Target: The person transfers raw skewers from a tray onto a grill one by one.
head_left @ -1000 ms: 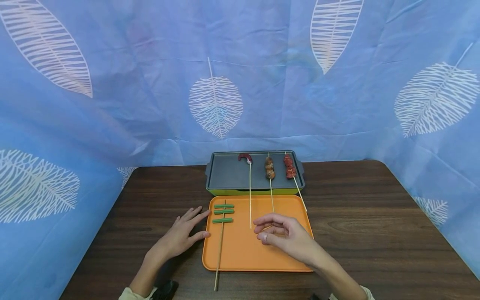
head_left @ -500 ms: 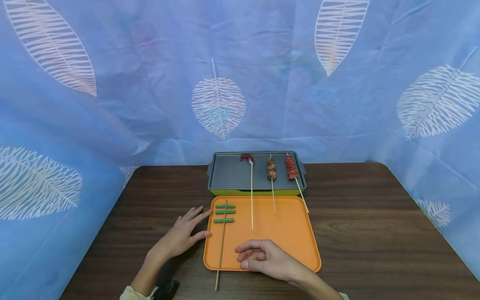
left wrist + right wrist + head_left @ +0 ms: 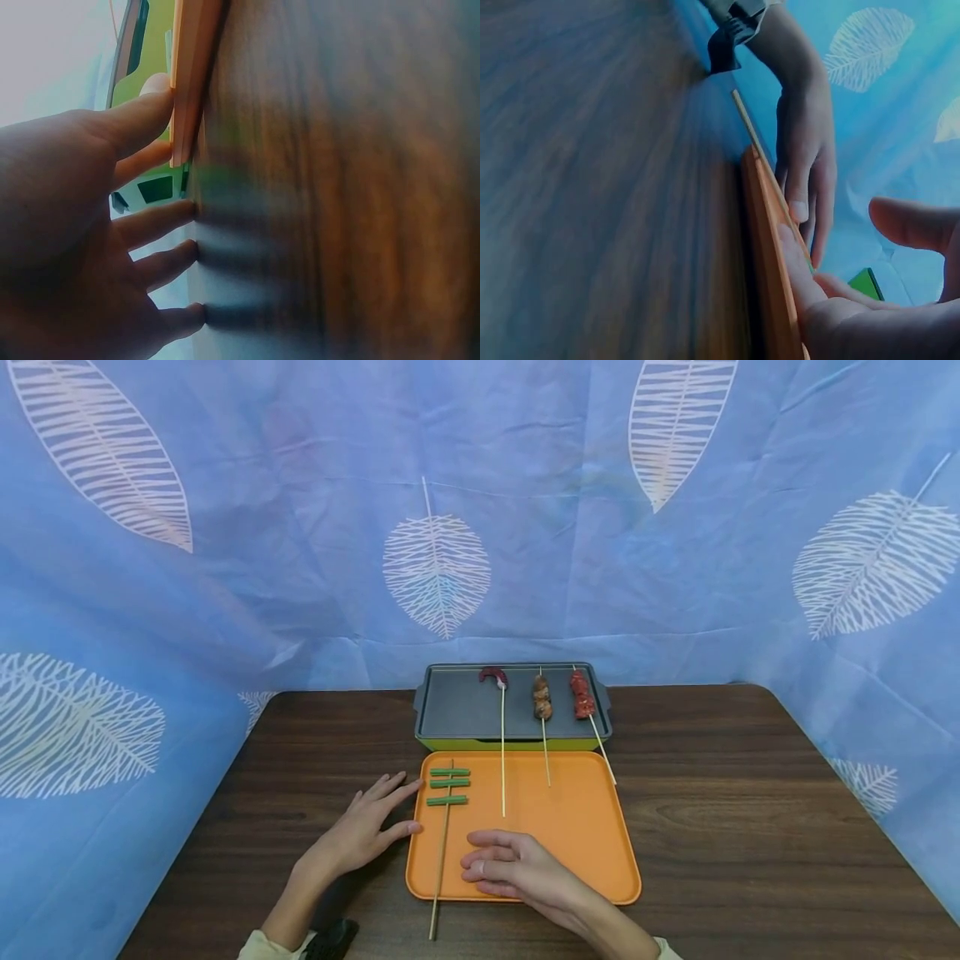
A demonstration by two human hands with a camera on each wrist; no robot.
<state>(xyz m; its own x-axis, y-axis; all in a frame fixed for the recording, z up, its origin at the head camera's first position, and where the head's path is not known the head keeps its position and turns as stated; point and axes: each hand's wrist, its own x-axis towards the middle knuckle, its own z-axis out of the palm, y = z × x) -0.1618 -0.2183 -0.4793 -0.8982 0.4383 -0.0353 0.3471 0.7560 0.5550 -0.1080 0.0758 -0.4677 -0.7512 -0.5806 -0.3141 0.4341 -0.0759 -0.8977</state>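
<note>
My left hand [image 3: 356,831] lies spread at the left edge of an orange tray [image 3: 577,827]; in the left wrist view its thumb [image 3: 146,120] touches the tray's rim and other fingertips rest on the wood. Over the tray's front middle is my right hand [image 3: 517,870], fingers loosely bent and holding nothing; in the right wrist view its lower edge rests on the tray. A skewer of green vegetable pieces [image 3: 447,783] lies along the tray's left side, its stick reaching past the front rim. It sits between my two hands.
Behind the tray stands a dark grill plate [image 3: 453,714] with a green base. On it lie a curled dark-red skewer [image 3: 492,675], a brown meat skewer [image 3: 542,697] and a red meat skewer [image 3: 582,697], their sticks pointing towards me. A blue leaf-patterned cloth [image 3: 525,568] hangs behind the table.
My right hand has drawn back from near the brown meat skewer's stick towards the tray's front left, then lowered with fingers a little more extended. The left hand has stayed in place.
</note>
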